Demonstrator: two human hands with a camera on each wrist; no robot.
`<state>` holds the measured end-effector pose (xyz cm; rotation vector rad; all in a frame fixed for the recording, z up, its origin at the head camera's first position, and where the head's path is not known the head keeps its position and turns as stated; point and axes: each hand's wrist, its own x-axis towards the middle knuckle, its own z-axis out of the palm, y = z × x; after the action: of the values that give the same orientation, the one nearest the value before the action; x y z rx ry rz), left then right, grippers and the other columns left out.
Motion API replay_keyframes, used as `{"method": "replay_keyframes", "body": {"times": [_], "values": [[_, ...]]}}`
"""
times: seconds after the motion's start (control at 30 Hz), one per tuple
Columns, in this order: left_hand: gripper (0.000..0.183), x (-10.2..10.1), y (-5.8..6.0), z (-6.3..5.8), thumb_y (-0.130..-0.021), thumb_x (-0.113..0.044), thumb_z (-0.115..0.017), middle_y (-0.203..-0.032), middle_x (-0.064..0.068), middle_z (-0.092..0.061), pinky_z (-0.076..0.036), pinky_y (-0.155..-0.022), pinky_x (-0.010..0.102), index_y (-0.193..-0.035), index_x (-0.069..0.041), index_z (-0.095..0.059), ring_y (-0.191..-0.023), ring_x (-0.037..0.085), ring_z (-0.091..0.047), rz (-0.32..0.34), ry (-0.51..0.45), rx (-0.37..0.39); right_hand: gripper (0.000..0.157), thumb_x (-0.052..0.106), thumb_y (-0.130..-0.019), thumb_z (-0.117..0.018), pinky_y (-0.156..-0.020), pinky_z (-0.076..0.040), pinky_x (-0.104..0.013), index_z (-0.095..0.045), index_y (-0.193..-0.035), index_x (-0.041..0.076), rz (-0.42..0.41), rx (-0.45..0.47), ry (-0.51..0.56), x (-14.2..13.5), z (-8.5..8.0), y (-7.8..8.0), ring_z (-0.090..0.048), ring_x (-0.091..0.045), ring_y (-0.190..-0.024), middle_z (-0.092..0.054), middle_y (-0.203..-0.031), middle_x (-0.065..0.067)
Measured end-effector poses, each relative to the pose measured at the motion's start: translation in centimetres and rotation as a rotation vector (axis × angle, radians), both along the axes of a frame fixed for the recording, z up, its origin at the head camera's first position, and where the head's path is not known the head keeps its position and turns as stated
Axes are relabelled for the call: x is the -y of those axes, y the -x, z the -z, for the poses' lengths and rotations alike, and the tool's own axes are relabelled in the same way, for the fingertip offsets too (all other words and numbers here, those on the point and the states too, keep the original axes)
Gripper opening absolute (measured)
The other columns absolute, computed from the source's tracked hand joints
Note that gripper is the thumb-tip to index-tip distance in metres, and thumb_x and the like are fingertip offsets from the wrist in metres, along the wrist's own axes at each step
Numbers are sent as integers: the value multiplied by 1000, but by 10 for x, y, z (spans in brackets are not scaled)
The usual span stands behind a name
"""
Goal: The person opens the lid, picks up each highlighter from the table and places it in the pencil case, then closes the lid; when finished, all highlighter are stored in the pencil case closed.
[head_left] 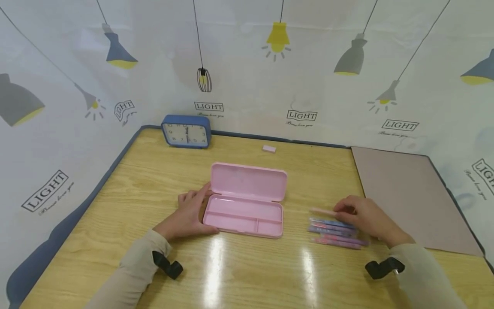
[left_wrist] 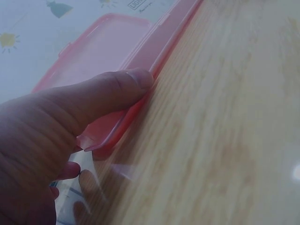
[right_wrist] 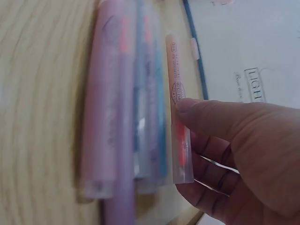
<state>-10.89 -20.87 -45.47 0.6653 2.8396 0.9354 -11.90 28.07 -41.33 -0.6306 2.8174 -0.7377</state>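
An open pink pencil case (head_left: 243, 216) lies on the table, its lid (head_left: 248, 182) tipped back and its compartments bare. My left hand (head_left: 189, 212) grips the case's left end, the thumb (left_wrist: 112, 91) over the front edge and the fingers toward the hinge side. On the right, my right hand (head_left: 364, 216) pinches a pale orange highlighter (right_wrist: 179, 136) with a clear cap between thumb and fingers. Beside it lies a row of several pens and markers (head_left: 333, 234), mostly purple, blue and pink. In the right wrist view, a thick pink-purple marker (right_wrist: 101, 103) is farthest from the hand.
A pink eraser (head_left: 269, 149) lies behind the case. At the back left stands a blue clock (head_left: 186, 131). A flat greyish-pink sheet (head_left: 413, 201) covers the table's right side. White cloth printed with lamps (head_left: 247, 56) hangs round the wooden table (head_left: 254, 274).
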Motion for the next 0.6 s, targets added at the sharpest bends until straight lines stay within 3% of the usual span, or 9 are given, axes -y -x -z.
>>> {"method": "replay_keyframes", "body": {"times": [0.13, 0.47, 0.6], "values": [[131, 0, -1, 0, -60, -55, -88, -146, 4, -48, -20, -96, 41, -158, -11, -13, -121, 26, -38, -6, 6, 16, 10, 21, -93, -69, -67, -50, -23, -72, -101, 16, 0, -33, -7, 8, -9, -2, -56, -2, -77, -65, -88, 9], [129, 0, -2, -3, -62, -58, -87, -147, 5, -46, -20, -95, 43, -158, -12, -14, -122, 28, -38, -1, 11, 18, 8, 15, -91, -71, -64, -51, -22, -73, -98, 17, -125, -153, 58, 62, -37, -1, -57, 0, -75, -64, -85, 11], [130, 0, -1, -3, -61, -57, -87, -144, 4, -49, -20, -94, 43, -158, -12, -14, -121, 27, -39, 2, 2, 7, 8, 15, -91, -70, -65, -51, -22, -73, -98, 17, -151, -131, 72, 87, -43, 2, -56, -1, -76, -64, -86, 10]]}}
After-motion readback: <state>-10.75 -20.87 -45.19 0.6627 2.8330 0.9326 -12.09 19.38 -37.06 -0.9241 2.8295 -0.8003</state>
